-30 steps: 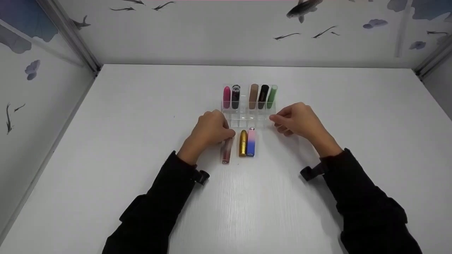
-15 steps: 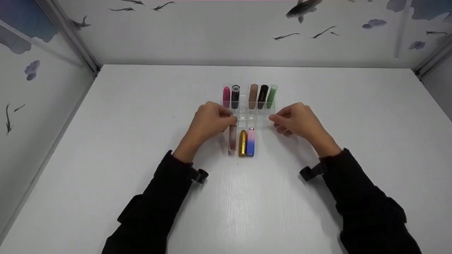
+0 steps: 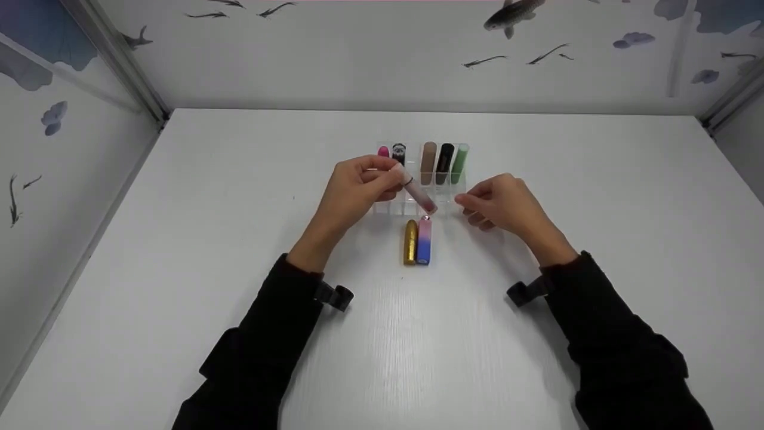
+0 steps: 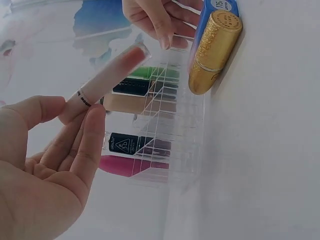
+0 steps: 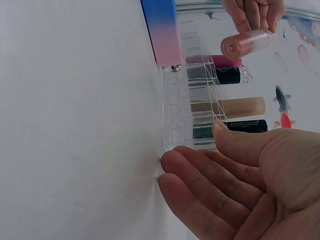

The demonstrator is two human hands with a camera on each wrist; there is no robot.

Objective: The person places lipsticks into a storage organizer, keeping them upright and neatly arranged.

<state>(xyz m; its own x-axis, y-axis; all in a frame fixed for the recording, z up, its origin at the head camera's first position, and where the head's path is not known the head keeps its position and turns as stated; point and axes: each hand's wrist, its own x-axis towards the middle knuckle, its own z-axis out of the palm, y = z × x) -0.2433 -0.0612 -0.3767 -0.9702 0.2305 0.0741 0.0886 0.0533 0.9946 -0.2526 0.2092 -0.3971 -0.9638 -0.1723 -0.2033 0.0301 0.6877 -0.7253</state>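
My left hand (image 3: 357, 188) pinches a lip gloss tube (image 3: 421, 196) by its pale cap between thumb and fingers. The tube slants over the clear lipstick organizer (image 3: 412, 209), its reddish end toward the lower right. At the organizer's right side rests my right hand (image 3: 504, 200), fingers loosely bent; its thumb (image 5: 220, 131) lies right at the rack's edge in the right wrist view. A gold lipstick (image 3: 410, 242) and a pink-and-blue lipstick (image 3: 424, 242) lie side by side in front of the organizer.
In the organizer's back row stand a pink tube (image 3: 383, 151), a dark tube with a clear top (image 3: 399, 153), a tan tube (image 3: 428, 162), a black tube (image 3: 445, 164) and a green tube (image 3: 459, 164). Printed wall panels (image 3: 358, 65) border the white table (image 3: 268, 143).
My left hand has lifted the lip gloss off the table beside the gold lipstick, carried it forward over the organizer and tilted it. The right hand has stayed put.
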